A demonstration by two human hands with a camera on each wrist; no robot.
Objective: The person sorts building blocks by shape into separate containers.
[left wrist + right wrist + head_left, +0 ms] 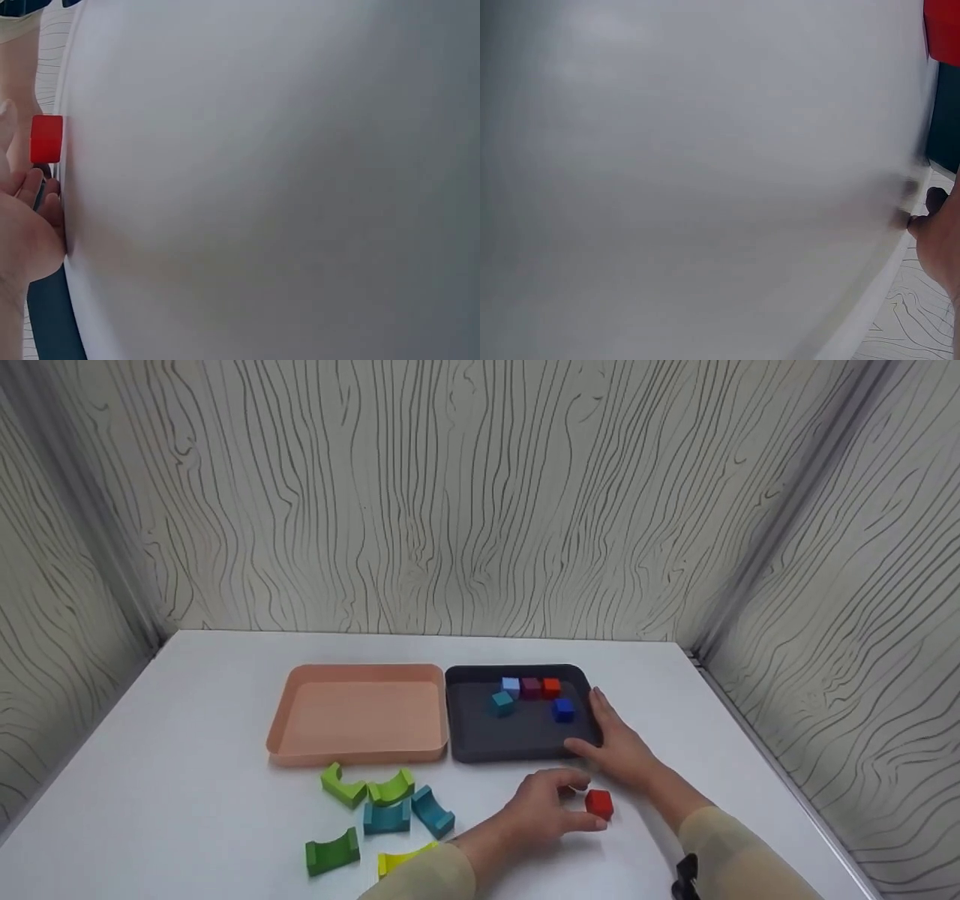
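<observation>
A red block (pixel 599 804) sits on the white table near the front right. My left hand (pixel 546 810) reaches around it, fingers and thumb spread apart on either side. In the left wrist view the red block (pixel 46 139) shows between the thumb and the fingers, with a gap to the thumb. My right hand (pixel 622 750) rests at the right side of the dark tray (pixel 480 746), straight fingers along its outer wall and thumb over the front corner. Inside that tray lie several cubes: light blue (pixel 510 686), maroon (pixel 530 688), red (pixel 551 687), teal (pixel 502 703) and blue (pixel 563 710).
A pink tray (pixel 360 716) stands directly left of the dark one. In front of it lie several arch-shaped blocks: light green (pixel 343 789), teal (pixel 386 817), dark green (pixel 332 853) and yellow (pixel 401 858), the last partly behind the left sleeve. Patterned walls (pixel 450 510) enclose the table.
</observation>
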